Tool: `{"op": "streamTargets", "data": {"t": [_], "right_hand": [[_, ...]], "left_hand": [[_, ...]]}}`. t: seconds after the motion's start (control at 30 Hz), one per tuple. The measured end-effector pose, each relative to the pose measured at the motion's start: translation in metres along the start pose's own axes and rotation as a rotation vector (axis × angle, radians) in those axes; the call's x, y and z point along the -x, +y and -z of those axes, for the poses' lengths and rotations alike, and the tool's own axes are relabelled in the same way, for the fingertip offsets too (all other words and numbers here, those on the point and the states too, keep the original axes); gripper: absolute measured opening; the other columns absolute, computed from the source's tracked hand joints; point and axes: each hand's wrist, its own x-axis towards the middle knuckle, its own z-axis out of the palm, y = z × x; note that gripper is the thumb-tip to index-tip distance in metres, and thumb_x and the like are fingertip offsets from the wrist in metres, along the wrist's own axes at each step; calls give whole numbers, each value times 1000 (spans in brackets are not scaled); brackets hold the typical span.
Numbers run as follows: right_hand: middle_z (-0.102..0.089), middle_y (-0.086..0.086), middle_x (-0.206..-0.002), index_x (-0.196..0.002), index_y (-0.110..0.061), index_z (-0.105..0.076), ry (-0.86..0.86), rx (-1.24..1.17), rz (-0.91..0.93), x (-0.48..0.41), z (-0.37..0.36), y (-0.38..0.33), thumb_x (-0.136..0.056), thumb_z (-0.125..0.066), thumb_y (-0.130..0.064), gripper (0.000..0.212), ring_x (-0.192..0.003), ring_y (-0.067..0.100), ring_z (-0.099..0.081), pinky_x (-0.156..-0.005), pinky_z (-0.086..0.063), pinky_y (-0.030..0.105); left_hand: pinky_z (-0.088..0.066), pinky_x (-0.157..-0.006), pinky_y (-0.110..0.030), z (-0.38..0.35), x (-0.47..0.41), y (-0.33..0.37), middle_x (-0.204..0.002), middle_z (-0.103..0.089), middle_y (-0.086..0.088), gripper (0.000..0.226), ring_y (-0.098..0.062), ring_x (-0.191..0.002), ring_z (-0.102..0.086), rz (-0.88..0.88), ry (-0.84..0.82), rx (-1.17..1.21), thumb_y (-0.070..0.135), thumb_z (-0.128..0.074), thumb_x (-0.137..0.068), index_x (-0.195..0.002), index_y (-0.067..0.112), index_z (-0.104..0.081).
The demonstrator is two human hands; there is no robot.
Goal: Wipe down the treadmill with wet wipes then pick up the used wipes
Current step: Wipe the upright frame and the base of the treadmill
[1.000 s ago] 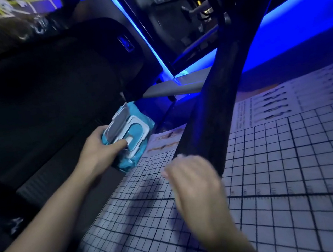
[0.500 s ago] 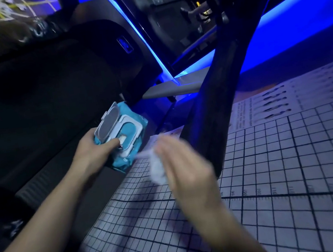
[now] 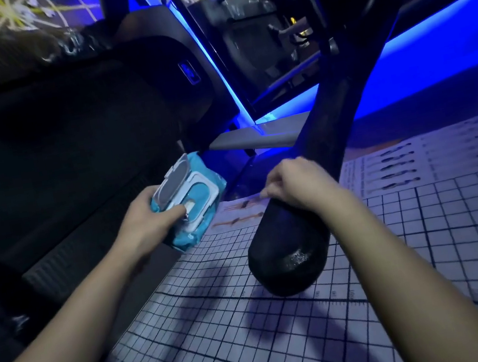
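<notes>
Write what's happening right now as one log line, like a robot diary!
left hand: holds wipes pack, lid open | right hand: grips black handrail | wipe: hidden

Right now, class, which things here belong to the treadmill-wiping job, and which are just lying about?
Job: wet wipes pack, lid open, held by the left hand; treadmill handrail, under the right hand.
Lying about: gridded floor mat; exercise chart; blue light strip.
</notes>
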Motion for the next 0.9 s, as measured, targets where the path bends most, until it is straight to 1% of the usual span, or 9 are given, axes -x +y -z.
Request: {"op": "streamTargets", "data": {"t": [0.17, 0.37, 0.43, 0.5, 0.53, 0.63, 0.7, 0.77, 0.9], "right_hand": [[-72, 2, -105, -96, -30, -74, -32, 28, 207, 47, -14, -33, -93, -64, -50, 23, -102, 29, -63, -80, -46, 34], [-73, 5, -92, -97, -22, -73, -59, 21, 469, 84, -26, -52, -99, -60, -38, 22, -90, 28, -66, -74, -52, 38], [-74, 1, -89, -92, -20, -74, -107, -153, 501, 84, -20, -48, -98, -63, -34, 18, -89, 20, -66, -77, -52, 35], [-75, -3, -90, -92, -21, -77, -86, -496, 476, 73, -7, -37, -95, -67, -29, 13, -89, 11, -67, -80, -51, 29], [-75, -5, -89, -92, -21, -78, 29, -652, 433, 65, -2, -28, -94, -67, -26, 12, -88, 8, -68, -79, -52, 27], [-70, -7, -76, -90, -16, -74, 673, -944, 81, 21, 9, 16, -97, -62, -17, 15, -71, 0, -63, -68, -46, 21], [-67, -6, -77, -95, -14, -73, 1003, -973, -151, -14, 14, 57, -99, -61, -23, 16, -77, 11, -62, -70, -47, 28], [-67, -2, -83, -100, -16, -73, 1057, -955, -275, -47, 15, 98, -100, -59, -27, 18, -83, 19, -62, -72, -47, 28], [-76, 1, -96, -99, -20, -78, 742, -828, -161, -83, 7, 137, -95, -65, -28, 16, -92, 15, -66, -73, -40, 15]], "left_hand": [[-60, -95, -49, -3, 1, 8, -107, -78, 0, 69, -26, -101, -75, -5, 8, -5, 45, -79, -47, -113, 25, -69], [-60, -95, -56, -13, -6, 14, -107, -79, -3, 68, -28, -100, -76, -12, 67, 57, 44, -82, -53, -115, 21, -71], [-60, -95, -56, -18, -7, 20, -107, -79, -4, 70, -29, -100, -76, -28, 88, 61, 46, -81, -52, -116, 20, -71], [-61, -94, -51, -25, -7, 31, -106, -79, -4, 71, -30, -101, -76, -48, 100, 52, 47, -81, -52, -116, 19, -70], [-62, -93, -49, -29, -8, 38, -107, -79, -5, 70, -30, -102, -76, -58, 93, 46, 46, -82, -53, -117, 19, -70], [-60, -95, -54, -42, -12, 59, -108, -79, -5, 67, -29, -101, -76, -76, 83, 23, 41, -82, -57, -119, 18, -70], [-59, -97, -55, -50, -16, 71, -109, -79, -6, 62, -29, -101, -76, -86, 89, 19, 35, -81, -61, -119, 17, -70], [-59, -96, -55, -57, -20, 82, -108, -79, -6, 57, -29, -101, -76, -103, 79, 7, 33, -80, -65, -119, 17, -70], [-59, -77, -30, -64, -23, 92, -106, -77, -7, 52, -14, -88, -74, -128, 77, -23, 26, -86, -73, -119, 12, -67]]}}
